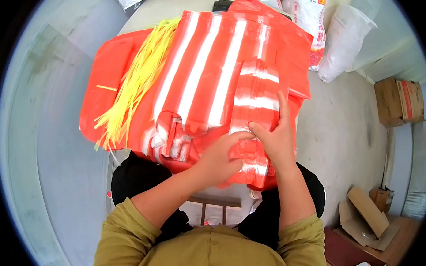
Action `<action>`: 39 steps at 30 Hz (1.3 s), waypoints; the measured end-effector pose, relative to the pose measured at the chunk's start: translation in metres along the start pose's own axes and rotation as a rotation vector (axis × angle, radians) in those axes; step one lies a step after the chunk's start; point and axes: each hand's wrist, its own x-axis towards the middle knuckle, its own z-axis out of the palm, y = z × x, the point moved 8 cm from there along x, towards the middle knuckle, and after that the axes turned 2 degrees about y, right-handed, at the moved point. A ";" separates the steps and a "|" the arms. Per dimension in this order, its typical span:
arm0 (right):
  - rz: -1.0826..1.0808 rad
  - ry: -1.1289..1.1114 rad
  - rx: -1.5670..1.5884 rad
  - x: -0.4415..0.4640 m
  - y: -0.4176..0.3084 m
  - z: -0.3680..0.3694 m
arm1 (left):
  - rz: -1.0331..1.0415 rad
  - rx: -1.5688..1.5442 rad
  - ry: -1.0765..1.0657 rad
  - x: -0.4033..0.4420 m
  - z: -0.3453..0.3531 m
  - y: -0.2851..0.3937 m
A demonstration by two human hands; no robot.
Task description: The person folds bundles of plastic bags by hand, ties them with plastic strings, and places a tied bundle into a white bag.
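A folded orange-red plastic bag with white stripes [256, 113] lies in a narrow bundle on a wider striped pile. My left hand [218, 158] is curled against the bundle's left side, its forefinger reaching over the top. On the right edge, my right hand [278, 140] has its thumb on the bundle and its forefinger stretched along the side; its other fingers are mostly hidden. The striped sheets [206, 72] spread to the left of the bundle, with crumpled ends [175, 141] near my left forearm. A bunch of yellow strips [143, 77] lies across the plastic farther left.
Plain orange-red plastic [101, 90] hangs over the left side of the support. Printed white sacks [312, 17] and a pale sack [346, 41] stand at the back right. Cardboard boxes [399, 100] are by the right wall, and an opened carton [368, 216] is at lower right.
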 end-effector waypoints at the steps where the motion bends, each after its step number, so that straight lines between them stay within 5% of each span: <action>1: 0.015 -0.002 0.008 -0.001 0.001 0.002 | -0.028 -0.030 -0.005 -0.001 0.000 -0.002; 4: 0.053 -0.101 0.013 -0.003 0.014 0.003 | -0.096 -0.112 -0.009 -0.001 -0.004 -0.001; 7: 0.316 -0.210 0.296 -0.007 0.033 0.002 | -0.124 -0.162 -0.005 -0.003 -0.005 0.001; 20: 0.357 -0.364 0.185 -0.010 0.032 0.013 | -0.072 -0.086 -0.016 -0.005 -0.007 -0.009; 29: 0.129 -0.053 0.056 -0.008 0.039 0.010 | -0.043 -0.036 0.051 -0.007 0.004 -0.017; 35: 0.261 -0.047 0.156 -0.012 0.032 0.012 | 0.058 0.138 0.006 -0.008 0.009 -0.017; 39: 0.163 0.001 0.220 -0.012 0.021 0.009 | 0.034 0.186 -0.030 -0.010 -0.006 0.012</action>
